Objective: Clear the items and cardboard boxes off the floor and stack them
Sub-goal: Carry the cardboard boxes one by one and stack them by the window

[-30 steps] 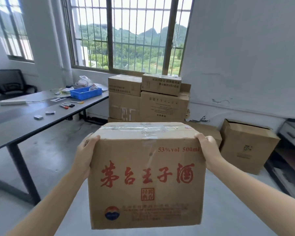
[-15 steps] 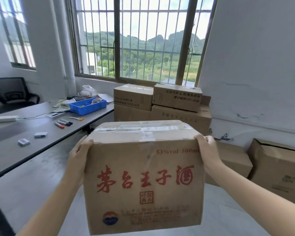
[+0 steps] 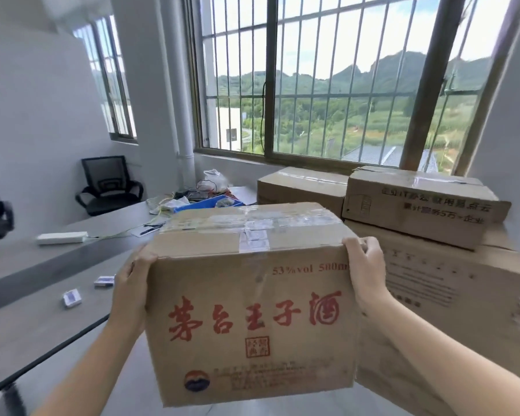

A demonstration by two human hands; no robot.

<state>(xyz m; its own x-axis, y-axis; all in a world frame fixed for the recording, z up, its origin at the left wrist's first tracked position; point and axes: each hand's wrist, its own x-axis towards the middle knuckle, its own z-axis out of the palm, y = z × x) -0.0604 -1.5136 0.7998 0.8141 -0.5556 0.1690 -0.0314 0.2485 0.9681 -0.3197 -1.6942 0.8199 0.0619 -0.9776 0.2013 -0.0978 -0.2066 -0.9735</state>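
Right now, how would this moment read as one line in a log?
left hand: grips box left edge | right hand: grips right edge | box: upright, held off floor | stack: ahead right | placed: not yet

1. Carton [image 3: 252, 295]: big red "茅台王子酒" across the front face.
2. Same face, at 1 o'clock: red "53%vol 500m", cut off at the edge.
3. At 6 o'clock a red seal [image 3: 257, 346], at 7 o'clock a round logo [image 3: 196, 381] with small print beside it; none of it is legible.
4. Stacked box [image 3: 427, 205], at 2 o'clock from the carton: dark Chinese print, too blurred to read.
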